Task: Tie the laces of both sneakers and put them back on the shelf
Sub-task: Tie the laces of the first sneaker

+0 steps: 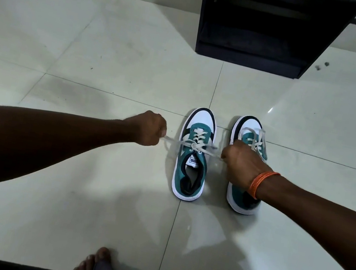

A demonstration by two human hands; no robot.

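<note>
Two teal-and-white sneakers stood side by side on the tiled floor (90, 60), toes toward the dark shelf (257, 30). Left hand (149, 128) was fisted on one end of the white laces (194, 146) of the left sneaker (192, 161), right hand (241, 163) clamped on the other end, hands apart and laces stretched taut across a knot at the tongue. Right sneaker (253, 136) sat just beside, partly hidden under the right wrist with its orange thread band (261, 184), its laces in loose loops. A bare foot (97, 263) showed at the bottom edge.
</note>
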